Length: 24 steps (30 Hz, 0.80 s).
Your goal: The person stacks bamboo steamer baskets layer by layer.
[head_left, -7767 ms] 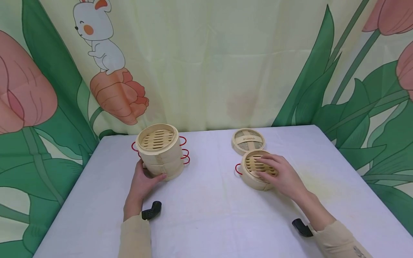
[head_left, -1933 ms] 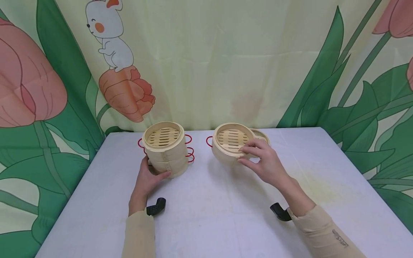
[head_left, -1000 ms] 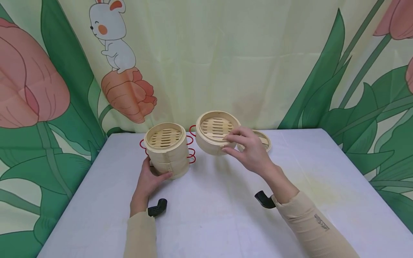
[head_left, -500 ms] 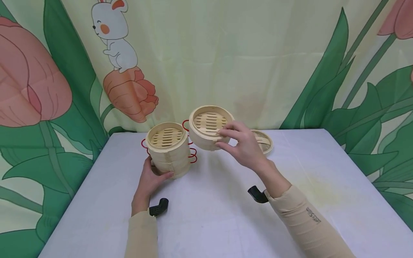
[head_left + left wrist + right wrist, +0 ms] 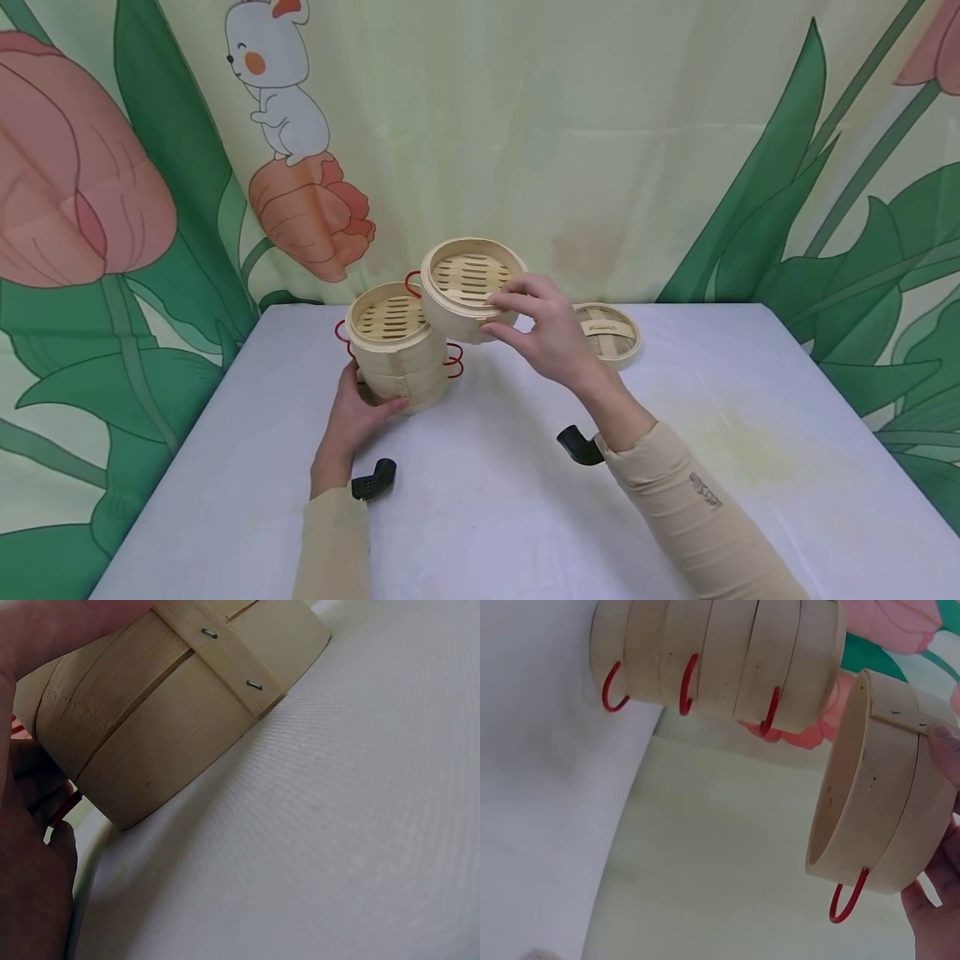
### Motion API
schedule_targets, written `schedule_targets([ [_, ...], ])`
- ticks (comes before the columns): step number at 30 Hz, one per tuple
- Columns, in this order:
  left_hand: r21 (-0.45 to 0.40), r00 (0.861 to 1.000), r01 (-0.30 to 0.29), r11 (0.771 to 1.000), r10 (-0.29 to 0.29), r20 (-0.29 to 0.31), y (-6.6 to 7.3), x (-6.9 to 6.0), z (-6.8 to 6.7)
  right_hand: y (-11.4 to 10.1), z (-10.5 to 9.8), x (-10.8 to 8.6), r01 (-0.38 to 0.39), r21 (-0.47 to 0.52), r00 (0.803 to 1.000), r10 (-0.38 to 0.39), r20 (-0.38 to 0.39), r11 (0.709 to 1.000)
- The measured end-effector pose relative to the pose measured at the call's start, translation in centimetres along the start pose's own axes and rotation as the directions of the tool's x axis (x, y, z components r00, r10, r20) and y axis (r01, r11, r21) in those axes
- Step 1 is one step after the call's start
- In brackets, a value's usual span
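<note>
The left hand (image 5: 360, 415) grips, as far as the dim view shows, a cylindrical pale-bamboo steamer stack (image 5: 405, 367) on the white-covered table (image 5: 480, 500). At the stack's two o'clock, the right hand (image 5: 546, 329) pinches a raised, round, red-handled bamboo basket (image 5: 468, 286); at three o'clock lies a round bamboo lid (image 5: 609, 330).

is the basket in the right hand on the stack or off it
Off: the right-wrist view shows a gap between the basket and the stack, and the right hand holds the basket raised.

Bamboo basket (image 5: 467, 283) aloft near basket stack (image 5: 411, 367)
</note>
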<state>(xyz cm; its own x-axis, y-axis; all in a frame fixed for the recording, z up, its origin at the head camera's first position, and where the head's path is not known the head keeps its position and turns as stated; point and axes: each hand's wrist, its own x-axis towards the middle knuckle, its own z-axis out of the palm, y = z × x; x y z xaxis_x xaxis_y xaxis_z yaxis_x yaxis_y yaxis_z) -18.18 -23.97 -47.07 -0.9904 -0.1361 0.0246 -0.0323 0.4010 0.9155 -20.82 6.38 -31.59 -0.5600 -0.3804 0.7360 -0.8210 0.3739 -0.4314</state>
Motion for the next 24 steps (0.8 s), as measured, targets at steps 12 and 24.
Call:
schedule_targets([
  [12, -0.008, 1.000, -0.029, 1.000, 0.029, 0.000, 0.0, -0.2, 0.0, -0.8, 1.9, 1.9, 0.020, 0.026, 1.000, -0.020, 0.016, 0.999],
  [24, -0.014, 1.000, -0.028, 1.000, 0.028, 0.012, 0.1, -0.2, -0.1, -1.3, 3.6, 3.0, 0.038, 0.056, 0.999, -0.040, 0.032, 0.998],
])
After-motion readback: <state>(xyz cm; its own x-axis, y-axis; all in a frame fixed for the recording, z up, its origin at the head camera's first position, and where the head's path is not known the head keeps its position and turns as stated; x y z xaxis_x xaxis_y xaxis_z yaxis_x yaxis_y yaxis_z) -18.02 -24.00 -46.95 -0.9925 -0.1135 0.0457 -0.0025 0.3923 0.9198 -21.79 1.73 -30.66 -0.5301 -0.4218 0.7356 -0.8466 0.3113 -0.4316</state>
